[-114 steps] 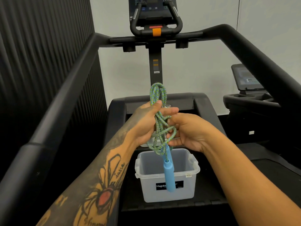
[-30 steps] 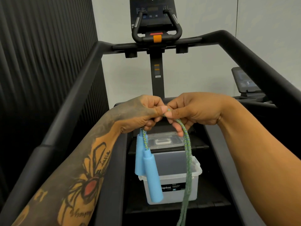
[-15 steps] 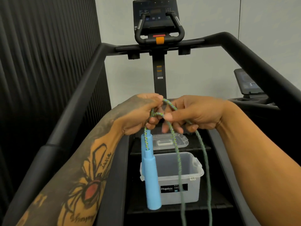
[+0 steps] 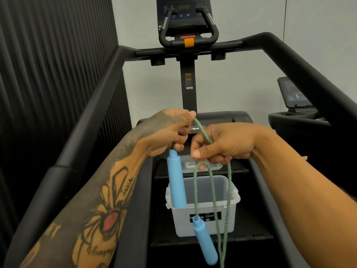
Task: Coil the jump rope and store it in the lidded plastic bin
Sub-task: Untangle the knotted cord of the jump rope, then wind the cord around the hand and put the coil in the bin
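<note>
Dangling now from the left hand (image 4: 170, 132) is only one blue handle (image 4: 176, 182), its top gripped in the closed fingers, where a second ago two handles hung together from that fist; the second handle (image 4: 204, 242) has dropped free and swings low on its cord in front of the plastic bin (image 4: 228, 227). The right hand (image 4: 228, 144) sits just beside the left, fingers pinched shut on the green braided jump rope (image 4: 202, 132), with a short run of cord stretched between the two hands and several long strands falling from under the right palm past the bin's front wall. A few seconds back the rope was bunched in a compact bundle above the bin; that bundle is gone and the cord hangs loose and long again. My reading is that the coil has been undone and the winding is starting over, so the task sits at an early stage. The bin stands open and holds nothing on the dark treadmill (image 4: 251, 236) deck below the hands, its clear lid (image 4: 216, 167) lying just behind it, partly hidden by the right hand
</note>
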A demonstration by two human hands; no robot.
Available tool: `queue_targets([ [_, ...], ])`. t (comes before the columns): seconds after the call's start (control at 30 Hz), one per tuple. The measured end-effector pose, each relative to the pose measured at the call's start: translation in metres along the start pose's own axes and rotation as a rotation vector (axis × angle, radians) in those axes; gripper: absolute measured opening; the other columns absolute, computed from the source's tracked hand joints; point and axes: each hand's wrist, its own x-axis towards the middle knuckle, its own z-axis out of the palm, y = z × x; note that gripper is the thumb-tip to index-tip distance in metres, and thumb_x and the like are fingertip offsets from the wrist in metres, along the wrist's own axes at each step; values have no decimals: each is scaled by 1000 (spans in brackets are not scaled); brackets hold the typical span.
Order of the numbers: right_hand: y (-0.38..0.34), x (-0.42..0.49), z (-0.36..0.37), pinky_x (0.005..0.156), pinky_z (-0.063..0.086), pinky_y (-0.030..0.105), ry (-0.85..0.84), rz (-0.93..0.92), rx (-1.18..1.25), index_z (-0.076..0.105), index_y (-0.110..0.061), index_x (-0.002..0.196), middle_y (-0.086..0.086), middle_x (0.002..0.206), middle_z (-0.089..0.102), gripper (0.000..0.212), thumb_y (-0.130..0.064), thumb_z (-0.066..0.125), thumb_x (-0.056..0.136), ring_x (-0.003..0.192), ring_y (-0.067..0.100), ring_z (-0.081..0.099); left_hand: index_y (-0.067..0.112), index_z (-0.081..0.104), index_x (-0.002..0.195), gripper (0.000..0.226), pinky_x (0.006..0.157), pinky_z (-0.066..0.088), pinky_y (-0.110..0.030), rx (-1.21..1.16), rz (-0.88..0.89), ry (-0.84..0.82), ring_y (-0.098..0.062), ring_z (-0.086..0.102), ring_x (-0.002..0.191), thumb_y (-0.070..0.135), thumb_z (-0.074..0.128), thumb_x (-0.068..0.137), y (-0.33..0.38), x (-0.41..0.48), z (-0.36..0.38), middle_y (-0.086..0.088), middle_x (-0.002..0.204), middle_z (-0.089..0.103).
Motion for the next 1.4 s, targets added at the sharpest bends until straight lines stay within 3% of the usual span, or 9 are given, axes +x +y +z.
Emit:
queue_targets([
  [0.17, 7, 3, 7, 34, 16, 15, 40, 62, 211, 43, -16, 59, 0, 54, 31, 45, -35, 45, 100, 39, 8, 23, 17, 40, 67, 35, 42, 11, -23, -46, -17, 8, -6, 18, 42, 27, 43, 100, -1, -1, -1, 3, 56, 25],
  [0.4, 3, 1, -4, 36, 11, 14, 88, -76, 475, 42, -19, 62, -5, 53, 27, 37, -43, 53, 88, 38, 4, 20, 17, 38, 67, 37, 41, 12, -22, -167, -51, -78, -7, 17, 42, 40, 45, 96, -5, -2, -6, 4, 54, 20],
  [0.63, 2, 20, -10, 37, 21, 17, 272, -284, 596, 53, -14, 76, -2, 60, 37, 21, -31, 55, 90, 43, 6, 28, 15, 44, 61, 38, 43, 36, -23, -241, -81, -184, -9, 21, 38, 41, 52, 88, -11, -3, -7, 5, 48, 19],
  [0.77, 0, 35, -10, 37, 24, 19, 371, -317, 427, 60, -12, 79, 6, 57, 44, 23, -28, 56, 95, 43, 9, 32, 5, 62, 82, 39, 55, 51, -32, -329, -97, -239, -12, 42, 37, 41, 48, 91, -21, 4, -10, 2, 46, 40],
  [0.87, -3, 39, -9, 44, 39, 23, 416, -357, 337, 71, -13, 81, 10, 63, 59, 19, -29, 63, 88, 54, 18, 52, -8, 61, 104, 57, 81, 54, -54, -427, -116, -390, -32, 70, 75, 45, 48, 89, -27, 8, -14, -19, 78, 70],
  [1.0, -5, 40, -10, 64, 53, 22, 449, -399, 180, 76, -12, 89, 0, 73, 73, 19, -28, 65, 86, 68, 11, 68, -15, 41, 132, 84, 109, 31, -57, -461, -115, -543, -47, 44, 129, 53, 50, 82, -33, 11, -13, -36, 134, 47],
  [1.1, -12, 42, -13, 71, 52, 32, 436, -383, 17, 78, -24, 79, 5, 77, 74, 18, -37, 68, 85, 72, 19, 66, -13, 30, 140, 90, 115, 19, -54, -509, -86, -642, -46, 29, 138, 48, 58, 79, -40, 12, -10, -37, 146, 29],
  [1.2, -21, 44, -17, 77, 54, 45, 401, -376, -80, 79, -25, 82, 12, 86, 75, 21, -45, 71, 79, 76, 34, 63, -11, 27, 142, 74, 116, 17, -51, -578, -86, -662, -44, 22, 141, 24, 53, 82, -46, 15, -7, -34, 150, 22],
  [1.4, -12, 54, -31, 72, 54, 28, 300, -299, 27, 76, -15, 86, 16, 85, 72, 19, -32, 68, 86, 76, 17, 66, -13, 29, 140, 61, 116, 18, -51, -610, -49, -657, -43, 27, 140, 4, 28, 81, -46, 20, -10, -30, 145, 37],
])
